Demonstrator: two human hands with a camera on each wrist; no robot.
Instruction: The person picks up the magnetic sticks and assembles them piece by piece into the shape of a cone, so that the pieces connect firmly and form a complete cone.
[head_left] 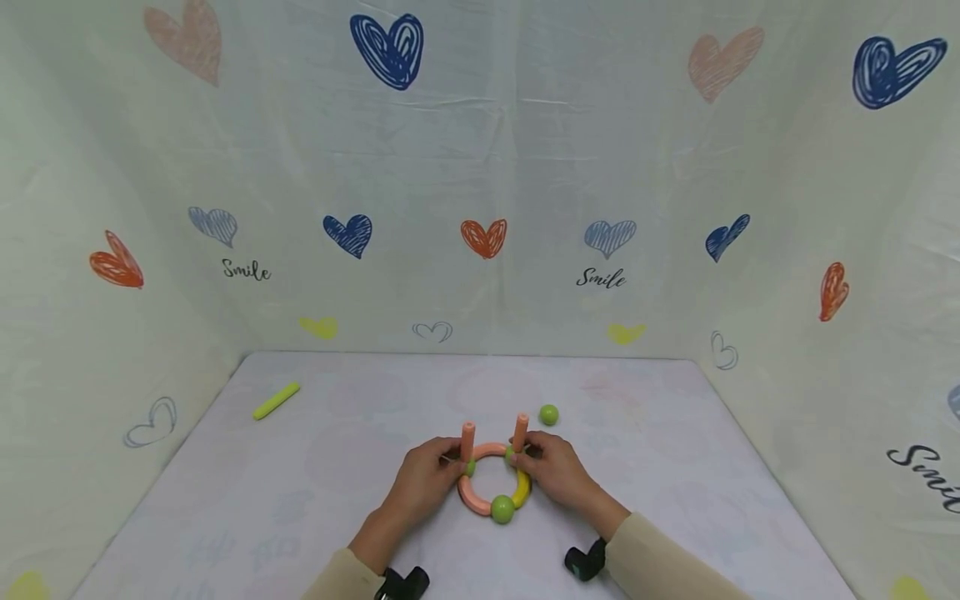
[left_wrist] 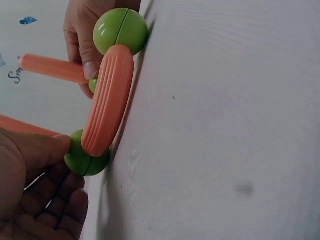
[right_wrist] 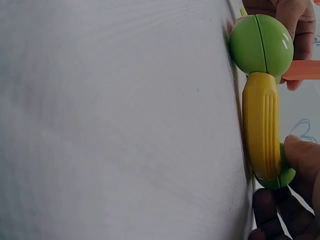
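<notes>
A ring of toy pieces lies on the white table between both hands. Two orange curved rods [head_left: 474, 502] and one yellow curved rod [head_left: 523, 492] are joined by green balls, the nearest ball [head_left: 502, 509] facing me. Straight orange rods rise from the two farther balls, one at the left [head_left: 468, 442] and one at the right [head_left: 521, 432]. My left hand [head_left: 422, 482] pinches the left green ball [left_wrist: 87, 161], thumb near the rod's base. On the other side, my right hand [head_left: 561, 473] grips the right green ball [right_wrist: 287, 175], partly hidden by thumb and fingers.
A loose green ball [head_left: 549, 414] sits just beyond the right hand. Far left on the table [head_left: 360, 400] lies a straight yellow-green rod [head_left: 277, 401]. A curtain [head_left: 525, 167] printed with hearts stands behind the table and along both sides.
</notes>
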